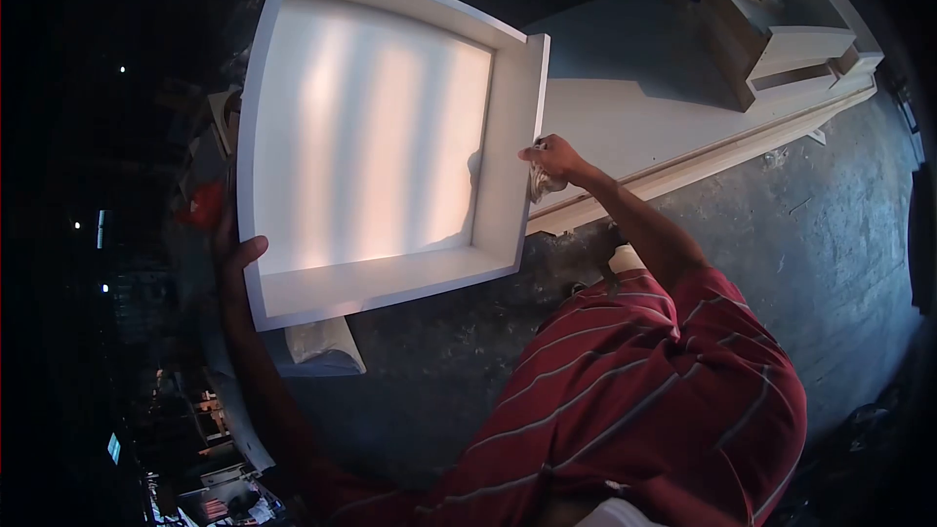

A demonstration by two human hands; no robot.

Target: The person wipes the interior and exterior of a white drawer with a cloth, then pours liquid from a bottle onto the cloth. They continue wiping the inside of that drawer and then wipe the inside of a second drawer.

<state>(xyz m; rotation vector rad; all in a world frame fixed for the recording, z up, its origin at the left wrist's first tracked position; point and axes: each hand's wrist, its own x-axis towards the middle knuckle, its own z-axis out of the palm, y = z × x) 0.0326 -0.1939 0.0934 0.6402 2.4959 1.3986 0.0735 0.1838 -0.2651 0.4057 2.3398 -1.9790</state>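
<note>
Above concrete floor [781, 224], a white drawer [390, 137] is held tilted. The left hand [246, 256] grips one side, thumb over rim, apparently bearing weight; the right hand [558, 158] pinches crumpled cloth [538, 184] at the opposite side, near a white board [600, 127].

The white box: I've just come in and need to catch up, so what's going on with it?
A person in a red striped shirt is holding the open white box up. Their left grip has its left side, thumb over the edge; their right grip holds what looks like a crumpled cloth at its right side. Beyond lies a long white panel.
</note>
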